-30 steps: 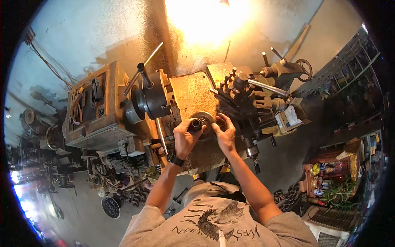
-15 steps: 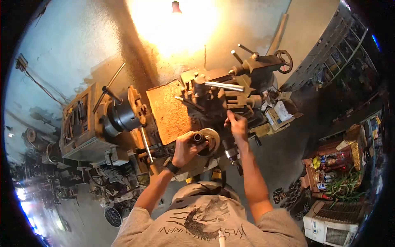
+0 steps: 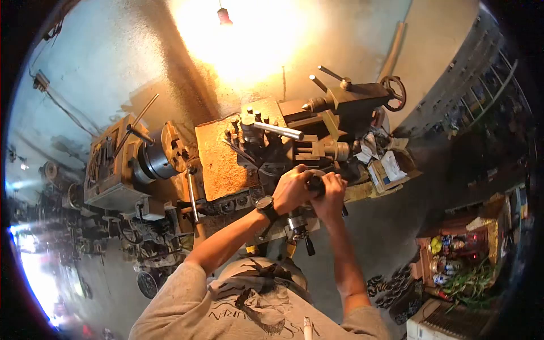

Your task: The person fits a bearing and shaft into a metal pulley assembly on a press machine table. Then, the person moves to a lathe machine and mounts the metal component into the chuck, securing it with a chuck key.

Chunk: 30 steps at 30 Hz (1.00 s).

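A flanged metal part with a dark tube-like end (image 3: 315,185) is between my hands, in front of the lathe carriage. My left hand (image 3: 292,190), with a watch on its wrist, closes on it from the left. My right hand (image 3: 330,196) has its fingers bent around it from the right. The fingers cover most of the part, including much of its round flange. Just beyond stands the tool post (image 3: 255,133) with its long bright handle (image 3: 279,131). Below my hands is a graduated handwheel collar (image 3: 296,222) with a crank.
To the left is the lathe chuck (image 3: 164,152) on the headstock. A chip-covered board (image 3: 221,161) lies between chuck and tool post. The tailstock (image 3: 362,97) stands at the back right, near a cardboard box (image 3: 391,170) of scraps. A lit bulb (image 3: 224,17) hangs above.
My left hand has carried the flanged part rightward. My right hand, earlier at the carriage, has come down to it, and both hands are now together on it. The view has shifted slightly.
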Each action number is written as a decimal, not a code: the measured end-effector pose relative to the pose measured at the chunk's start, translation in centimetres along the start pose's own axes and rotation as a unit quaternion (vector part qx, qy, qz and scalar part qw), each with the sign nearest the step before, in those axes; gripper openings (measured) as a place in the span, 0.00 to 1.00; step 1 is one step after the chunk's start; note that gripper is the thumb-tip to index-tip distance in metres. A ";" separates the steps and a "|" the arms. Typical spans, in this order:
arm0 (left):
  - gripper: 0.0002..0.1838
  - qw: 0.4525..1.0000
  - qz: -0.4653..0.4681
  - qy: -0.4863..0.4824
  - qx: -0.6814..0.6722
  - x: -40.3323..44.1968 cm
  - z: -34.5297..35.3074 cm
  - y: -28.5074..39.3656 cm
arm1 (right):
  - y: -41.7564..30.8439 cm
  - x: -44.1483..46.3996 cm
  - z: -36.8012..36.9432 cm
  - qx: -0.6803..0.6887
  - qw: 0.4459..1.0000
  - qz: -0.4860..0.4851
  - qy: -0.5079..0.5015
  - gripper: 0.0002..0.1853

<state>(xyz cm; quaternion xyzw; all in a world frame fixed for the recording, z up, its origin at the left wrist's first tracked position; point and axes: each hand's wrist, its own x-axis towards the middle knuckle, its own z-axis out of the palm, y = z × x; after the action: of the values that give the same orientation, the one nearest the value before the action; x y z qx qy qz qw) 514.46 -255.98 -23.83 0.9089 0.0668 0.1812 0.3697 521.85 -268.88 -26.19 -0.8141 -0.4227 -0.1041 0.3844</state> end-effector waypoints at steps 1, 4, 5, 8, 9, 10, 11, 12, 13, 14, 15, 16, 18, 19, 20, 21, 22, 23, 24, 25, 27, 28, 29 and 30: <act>0.29 0.999 -0.008 0.028 -0.015 0.6 0.2 -0.3 | 0.5 1.1 -0.3 0.000 1.000 -0.007 -0.005 0.22; 0.29 0.992 0.032 0.123 -0.021 1.3 -0.1 -2.2 | 5.5 4.4 3.2 -0.073 0.997 0.010 0.024 0.17; 0.28 0.990 -0.025 0.116 -0.071 0.4 -1.4 -2.0 | 7.3 5.3 5.3 -0.106 0.993 0.026 0.051 0.17; 0.24 0.988 -0.087 0.123 -0.033 -3.9 -4.6 -3.8 | 9.3 8.7 8.8 0.030 0.989 0.134 0.060 0.18; 0.22 0.984 -0.126 0.124 -0.035 -5.6 -5.5 -5.2 | 9.3 9.5 9.9 0.021 0.986 0.151 0.061 0.17; 0.21 0.975 -0.164 0.134 -0.069 -7.0 -6.1 -6.5 | 9.1 9.8 10.8 0.016 0.984 0.162 0.066 0.16; 0.22 0.970 -0.169 0.159 -0.072 -8.6 -6.1 -9.2 | 8.6 10.1 11.7 0.011 0.982 0.174 0.072 0.15; 0.24 0.969 -0.180 0.163 -0.044 -9.0 -7.2 -10.1 | 9.0 10.1 13.1 0.011 0.980 0.183 0.071 0.15; 0.26 0.968 -0.189 0.166 -0.019 -9.2 -8.1 -10.9 | 9.7 10.0 14.1 -0.006 0.981 0.183 0.069 0.15; 0.31 0.963 -0.171 0.207 0.031 -8.6 -8.7 -11.6 | 10.3 9.9 13.8 0.021 0.981 0.185 0.053 0.18; 0.36 0.954 -0.152 0.244 0.079 -7.4 -9.0 -12.1 | 9.5 9.6 12.9 0.044 0.980 0.189 0.037 0.20; 0.41 0.943 -0.132 0.280 0.125 -6.2 -9.2 -12.6 | 8.6 8.7 11.5 0.059 0.978 0.182 0.085 0.20; 0.61 0.947 -0.159 0.223 0.168 -3.3 -9.7 -13.7 | 3.0 6.9 8.2 0.198 0.927 0.177 0.264 0.20; 0.71 0.948 -0.171 0.193 0.189 -2.4 -9.6 -14.3 | 0.4 6.0 8.4 0.316 0.851 0.172 0.383 0.20; 0.74 0.952 -0.154 0.186 0.186 -2.0 -8.7 -15.8 | -1.5 6.0 9.2 0.350 0.825 0.149 0.418 0.19; 0.76 0.957 -0.137 0.180 0.184 -1.6 -7.3 -18.2 | -3.3 6.2 9.9 0.381 0.797 0.124 0.452 0.19; 0.78 0.964 -0.144 0.167 0.150 -1.2 -6.8 -18.6 | -6.3 10.9 9.1 0.390 0.811 0.054 0.433 0.19; 0.79 0.969 -0.152 0.154 0.117 -0.9 -6.3 -19.0 | -5.8 14.3 8.8 0.412 0.809 0.154 0.391 0.17; 0.78 0.972 -0.189 0.128 0.053 -1.4 -6.5 -18.2 | -5.2 17.7 8.4 0.430 0.799 0.249 0.339 0.16; 0.78 0.971 -0.193 0.142 0.016 -1.0 -7.4 -17.3 | -1.5 20.4 9.9 0.634 0.690 0.225 0.267 0.14; 0.74 0.971 -0.127 0.163 0.118 -0.8 -7.4 -18.4 | 0.2 24.4 9.7 0.542 0.793 0.255 0.113 0.12; 0.72 0.974 -0.118 0.127 0.146 -0.6 -7.9 -19.1 | 1.4 25.3 9.8 0.452 0.867 0.206 0.039 0.12; 0.70 0.980 -0.095 0.114 0.133 -0.5 -8.9 -19.5 | 2.3 26.2 10.3 0.429 0.882 0.192 0.005 0.13; 0.68 0.985 -0.073 0.101 0.120 -0.4 -10.0 -19.9 | 3.5 26.6 10.6 0.366 0.915 0.169 -0.023 0.13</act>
<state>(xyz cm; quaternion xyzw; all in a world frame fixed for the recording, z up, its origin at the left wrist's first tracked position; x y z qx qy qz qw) 510.55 -235.33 -31.19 0.9163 0.1910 0.2353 0.2616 539.38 -246.33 -22.14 -0.6779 -0.2962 0.1432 0.6575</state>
